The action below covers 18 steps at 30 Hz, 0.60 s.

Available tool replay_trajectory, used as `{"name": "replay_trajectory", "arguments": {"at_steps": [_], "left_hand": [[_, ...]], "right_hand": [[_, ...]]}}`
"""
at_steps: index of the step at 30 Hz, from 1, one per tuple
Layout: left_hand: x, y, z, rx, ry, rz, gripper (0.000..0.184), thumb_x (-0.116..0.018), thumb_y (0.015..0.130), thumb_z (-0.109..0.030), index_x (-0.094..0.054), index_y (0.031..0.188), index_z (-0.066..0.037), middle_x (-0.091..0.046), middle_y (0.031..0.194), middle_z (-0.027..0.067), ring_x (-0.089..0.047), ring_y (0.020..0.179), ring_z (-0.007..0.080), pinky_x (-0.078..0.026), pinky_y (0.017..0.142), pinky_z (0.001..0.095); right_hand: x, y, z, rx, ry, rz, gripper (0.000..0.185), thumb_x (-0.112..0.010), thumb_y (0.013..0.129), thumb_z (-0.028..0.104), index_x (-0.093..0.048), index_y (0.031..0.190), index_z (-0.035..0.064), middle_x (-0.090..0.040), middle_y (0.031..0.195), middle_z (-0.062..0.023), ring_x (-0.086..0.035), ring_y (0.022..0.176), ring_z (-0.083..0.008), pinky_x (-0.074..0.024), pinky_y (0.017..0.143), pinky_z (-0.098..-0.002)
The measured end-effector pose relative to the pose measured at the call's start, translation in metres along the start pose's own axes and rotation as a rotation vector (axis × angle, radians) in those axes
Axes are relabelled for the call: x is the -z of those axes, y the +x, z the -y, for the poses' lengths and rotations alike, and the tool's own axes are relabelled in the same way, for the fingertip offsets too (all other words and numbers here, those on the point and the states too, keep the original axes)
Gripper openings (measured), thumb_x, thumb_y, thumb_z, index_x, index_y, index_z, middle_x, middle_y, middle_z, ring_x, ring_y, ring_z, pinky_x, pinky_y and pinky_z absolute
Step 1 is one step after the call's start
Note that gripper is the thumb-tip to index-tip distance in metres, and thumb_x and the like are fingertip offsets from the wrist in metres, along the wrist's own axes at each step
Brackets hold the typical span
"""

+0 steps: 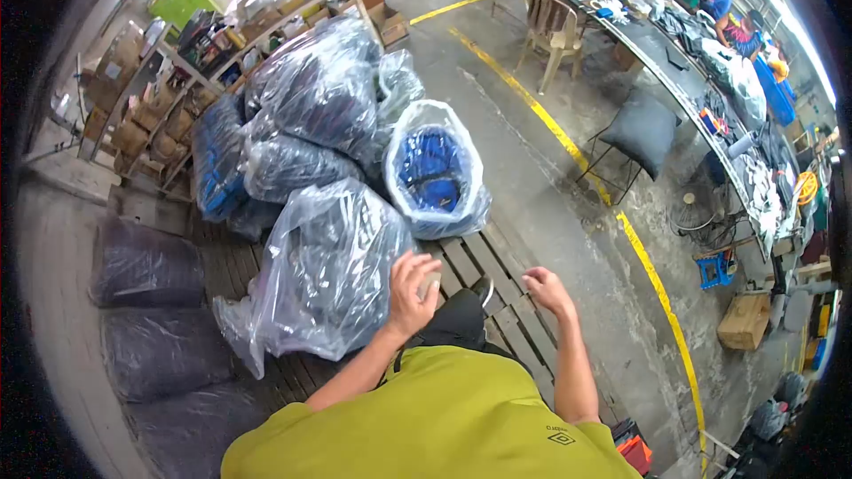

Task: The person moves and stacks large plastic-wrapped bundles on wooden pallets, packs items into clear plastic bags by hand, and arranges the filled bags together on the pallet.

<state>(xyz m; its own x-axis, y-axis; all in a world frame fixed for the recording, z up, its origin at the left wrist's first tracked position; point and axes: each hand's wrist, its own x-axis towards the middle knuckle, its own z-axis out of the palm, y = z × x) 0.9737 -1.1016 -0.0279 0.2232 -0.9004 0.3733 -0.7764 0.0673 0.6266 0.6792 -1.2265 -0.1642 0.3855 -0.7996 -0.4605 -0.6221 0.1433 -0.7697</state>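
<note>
My left hand (414, 291) is open, its fingers spread, at the right side of a large clear plastic bag (333, 257) with dark contents. Whether the fingertips touch the plastic I cannot tell. Out over the wooden slats (510, 302), my right hand (548, 291) has its fingers curled in, and nothing shows in it. Ahead of both hands stands an open-topped clear bag (437, 222) with blue items (432, 164) inside. More filled plastic bags (319, 89) are piled behind the large one.
Dark wrapped bundles (146, 262) lie along the left wall. Shelves with boxes (164, 115) stand behind the pile. A yellow floor line (657, 279) runs down the right. Beyond it are a plastic chair (546, 27), a cushioned chair (639, 137) and a long cluttered table (679, 75).
</note>
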Motion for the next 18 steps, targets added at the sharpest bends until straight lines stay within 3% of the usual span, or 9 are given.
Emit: {"name": "replay_trajectory", "arguments": {"at_steps": [4,7,9,11,14,15,16,17,18], "left_hand": [[-0.078,0.048,-0.005,0.026,-0.167,0.121,0.031,-0.064,0.073,-0.006,-0.063,0.104,-0.007,-0.062,0.106,0.0104,-0.053,0.107,0.0304,-0.038,0.099,0.0422],[-0.133,0.112,-0.002,0.020,-0.268,0.183,0.029,-0.065,0.074,-0.007,-0.064,0.104,-0.007,-0.062,0.104,0.0106,-0.054,0.105,0.0308,-0.041,0.095,0.0413],[-0.161,0.174,-0.004,-0.042,-0.292,0.215,0.011,-0.065,0.077,-0.009,-0.066,0.088,-0.006,-0.065,0.092,0.0110,-0.061,0.088,0.0301,-0.046,0.082,0.0389],[-0.178,0.245,-0.014,-0.104,-0.399,0.262,0.008,-0.064,0.079,-0.009,-0.064,0.085,-0.004,-0.066,0.089,0.0112,-0.063,0.086,0.0268,-0.047,0.080,0.0360],[-0.153,0.368,-0.075,-0.363,-0.489,0.100,0.015,-0.069,0.077,-0.011,-0.061,0.088,-0.009,-0.066,0.092,0.0096,-0.064,0.081,0.0270,-0.049,0.077,0.0370],[-0.139,0.401,-0.092,-0.515,-0.512,0.000,0.019,-0.071,0.076,-0.012,-0.059,0.091,-0.010,-0.066,0.094,0.0087,-0.065,0.081,0.0267,-0.049,0.078,0.0391],[-0.124,0.431,-0.108,-0.669,-0.529,-0.105,0.024,-0.072,0.075,-0.012,-0.057,0.093,-0.012,-0.066,0.097,0.0078,-0.065,0.081,0.0265,-0.049,0.078,0.0412],[-0.100,0.456,-0.122,-0.819,-0.479,-0.125,0.028,-0.073,0.075,-0.014,-0.053,0.095,-0.015,-0.065,0.098,0.0064,-0.065,0.083,0.0249,-0.049,0.080,0.0450],[-0.083,0.474,-0.133,-0.892,-0.459,-0.214,0.027,-0.072,0.077,-0.015,-0.051,0.095,-0.016,-0.065,0.096,0.0051,-0.066,0.083,0.0232,-0.049,0.078,0.0446]], "right_hand": [[0.041,0.067,0.032,0.123,-0.024,0.266,0.032,-0.061,0.087,0.028,-0.063,0.105,0.0010,-0.065,0.083,-0.0086,-0.060,0.075,-0.0156,-0.0496,0.069,-0.0323],[0.072,0.138,-0.001,0.079,-0.057,0.187,0.031,-0.061,0.087,0.029,-0.064,0.104,0.0028,-0.066,0.084,-0.0103,-0.061,0.076,-0.0191,-0.0498,0.071,-0.0339],[0.107,0.165,-0.015,0.092,-0.184,0.019,0.027,-0.059,0.085,0.028,-0.066,0.102,0.0073,-0.068,0.093,-0.0165,-0.065,0.089,-0.0296,-0.0498,0.079,-0.0390],[0.143,0.186,-0.041,-0.082,-0.286,-0.131,0.028,-0.059,0.083,0.029,-0.066,0.099,0.0066,-0.067,0.096,-0.0179,-0.064,0.094,-0.0323,-0.0496,0.081,-0.0400],[0.169,0.204,-0.140,-0.393,-0.394,-0.264,0.031,-0.056,0.081,0.026,-0.065,0.096,0.0011,-0.065,0.097,-0.0229,-0.061,0.095,-0.0385,-0.0491,0.081,-0.0447],[0.178,0.203,-0.183,-0.339,-0.509,-0.134,0.034,-0.056,0.080,0.027,-0.065,0.099,0.0008,-0.063,0.101,-0.0263,-0.062,0.096,-0.0381,-0.0494,0.081,-0.0452],[0.177,0.214,-0.261,-0.363,-0.623,0.041,0.034,-0.061,0.077,0.027,-0.066,0.098,0.0003,-0.065,0.090,-0.0253,-0.065,0.078,-0.0373,-0.0514,0.069,-0.0443],[0.175,0.220,-0.335,-0.535,-0.457,0.207,0.031,-0.066,0.077,0.025,-0.067,0.097,0.0020,-0.065,0.073,-0.0172,-0.062,0.059,-0.0280,-0.0499,0.055,-0.0395],[0.183,0.210,-0.326,-0.602,-0.358,0.213,0.030,-0.065,0.077,0.024,-0.067,0.097,0.0021,-0.064,0.073,-0.0166,-0.062,0.059,-0.0273,-0.0498,0.055,-0.0392]]}}
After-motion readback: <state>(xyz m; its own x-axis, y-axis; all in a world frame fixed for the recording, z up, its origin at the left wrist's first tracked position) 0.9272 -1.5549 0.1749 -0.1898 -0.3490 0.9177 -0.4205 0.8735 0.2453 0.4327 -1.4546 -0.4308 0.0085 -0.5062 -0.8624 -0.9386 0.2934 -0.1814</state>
